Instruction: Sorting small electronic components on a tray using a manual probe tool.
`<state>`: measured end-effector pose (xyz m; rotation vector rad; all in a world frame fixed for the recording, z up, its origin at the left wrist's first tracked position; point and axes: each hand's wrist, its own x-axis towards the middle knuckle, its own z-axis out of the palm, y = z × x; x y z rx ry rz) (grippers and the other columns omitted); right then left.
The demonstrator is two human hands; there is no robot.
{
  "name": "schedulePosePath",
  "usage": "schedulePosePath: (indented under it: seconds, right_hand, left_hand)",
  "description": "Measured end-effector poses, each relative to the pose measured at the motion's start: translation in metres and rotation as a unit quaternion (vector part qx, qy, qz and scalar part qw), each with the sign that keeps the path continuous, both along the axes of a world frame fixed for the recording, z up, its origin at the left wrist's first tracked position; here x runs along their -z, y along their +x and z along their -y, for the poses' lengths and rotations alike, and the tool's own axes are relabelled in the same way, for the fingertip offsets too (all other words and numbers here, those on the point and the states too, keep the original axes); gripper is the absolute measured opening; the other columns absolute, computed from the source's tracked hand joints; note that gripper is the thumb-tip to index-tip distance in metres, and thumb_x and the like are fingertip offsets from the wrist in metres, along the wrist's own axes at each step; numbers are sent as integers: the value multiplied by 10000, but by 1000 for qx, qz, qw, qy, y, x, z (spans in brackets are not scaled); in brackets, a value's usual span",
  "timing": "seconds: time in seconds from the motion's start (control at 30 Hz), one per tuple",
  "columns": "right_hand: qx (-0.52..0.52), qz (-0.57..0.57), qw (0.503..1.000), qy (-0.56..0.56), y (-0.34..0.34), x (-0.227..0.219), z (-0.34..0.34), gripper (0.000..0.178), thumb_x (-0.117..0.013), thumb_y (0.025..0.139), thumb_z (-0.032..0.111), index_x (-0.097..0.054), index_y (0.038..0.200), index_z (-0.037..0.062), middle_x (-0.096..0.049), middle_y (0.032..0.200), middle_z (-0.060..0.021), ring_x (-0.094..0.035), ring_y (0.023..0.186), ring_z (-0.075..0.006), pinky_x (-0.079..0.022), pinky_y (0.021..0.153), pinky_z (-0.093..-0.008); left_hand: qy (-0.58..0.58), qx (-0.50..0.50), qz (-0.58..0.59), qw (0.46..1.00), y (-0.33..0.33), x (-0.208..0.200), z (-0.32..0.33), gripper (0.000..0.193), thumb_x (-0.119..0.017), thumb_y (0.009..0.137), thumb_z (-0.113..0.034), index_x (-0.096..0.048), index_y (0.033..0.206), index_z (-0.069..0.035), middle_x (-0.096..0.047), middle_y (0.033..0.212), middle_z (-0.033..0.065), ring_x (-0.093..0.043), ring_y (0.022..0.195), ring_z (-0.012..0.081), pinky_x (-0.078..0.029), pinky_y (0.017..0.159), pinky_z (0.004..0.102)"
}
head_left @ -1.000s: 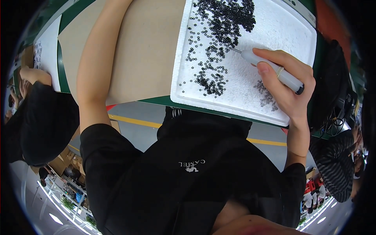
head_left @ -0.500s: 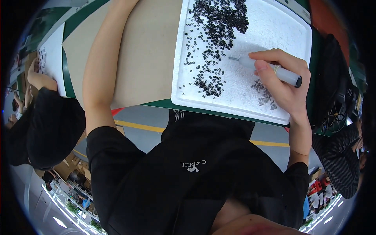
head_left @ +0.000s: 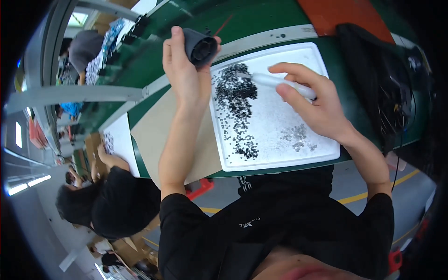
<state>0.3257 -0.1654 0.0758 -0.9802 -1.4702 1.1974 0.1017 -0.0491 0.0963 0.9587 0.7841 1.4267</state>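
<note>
Now the left hand (head_left: 184, 70), earlier out of view, has come up gripping a black cup (head_left: 199, 46) beside the tray (head_left: 322, 154), while the right hand's (head_left: 312, 105) fingers pinch a white pen (head_left: 280, 83) over the beads (head_left: 233, 93).

The left hand (head_left: 184, 70) holds a dark cylindrical part (head_left: 200, 46) raised above the green tabletop (head_left: 261, 21), its open end facing the camera. The right hand (head_left: 317, 105) grips a white pen-like tool (head_left: 280, 83) whose tip sits among small black pieces (head_left: 235, 100) scattered on a white tray (head_left: 308, 56). A person in black (head_left: 116, 200) sits at the left.
</note>
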Motion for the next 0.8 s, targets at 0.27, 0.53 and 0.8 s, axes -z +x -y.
schedulePosePath:
  seconds: [0.27, 0.53, 0.8]
  right_hand:
    - [175, 70, 959, 212, 10, 6, -8, 303, -679, 970, 124, -665, 1207, -65, -725, 839, -146, -621, 609, -146, -454, 542, -288]
    - [226, 108, 946, 204, 20, 9, -9, 294, -703, 945, 137, -690, 1164, -59, -696, 763, -173, -616, 539, -211, -448, 498, -306]
    - [298, 263, 864, 308, 19, 13, -8, 308, -731, 915, 147, -686, 1153, -44, -662, 705, -140, -628, 529, -232, -467, 484, -319]
  left_hand:
    - [-39, 33, 9, 999, 88, -18, 27, 324, -552, 1056, -321, -417, 999, -31, -605, 949, 179, -699, 833, 319, -628, 768, 434]
    - [0, 36, -15, 999, 115, -20, 31, 327, -570, 1049, -318, -409, 987, -41, -599, 947, 169, -699, 824, 322, -633, 756, 440]
    - [33, 7, -82, 996, 124, -18, 34, 328, -583, 1044, -311, -403, 965, -48, -604, 931, 164, -702, 797, 317, -631, 718, 419]
